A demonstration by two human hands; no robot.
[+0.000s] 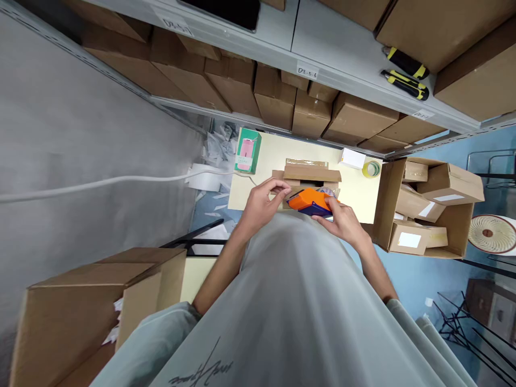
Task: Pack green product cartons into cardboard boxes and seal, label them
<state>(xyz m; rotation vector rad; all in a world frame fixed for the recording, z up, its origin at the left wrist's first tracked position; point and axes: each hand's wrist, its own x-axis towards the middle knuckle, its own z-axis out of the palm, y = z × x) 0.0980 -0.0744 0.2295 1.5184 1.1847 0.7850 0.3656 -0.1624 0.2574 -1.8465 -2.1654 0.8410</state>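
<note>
A small open cardboard box sits on a pale yellow table, its flaps up. My right hand is closed round an orange and blue tape dispenser, held at the box's near side. My left hand rests on the box's left flap, fingers curled over its edge. The contents of the box are hidden by the dispenser and my hands.
A green and pink carton, a white packet and a tape roll stand on the table. Shelves of brown boxes run behind; two yellow-black cutters lie on a shelf. Open cartons of parcels stand right, another carton left.
</note>
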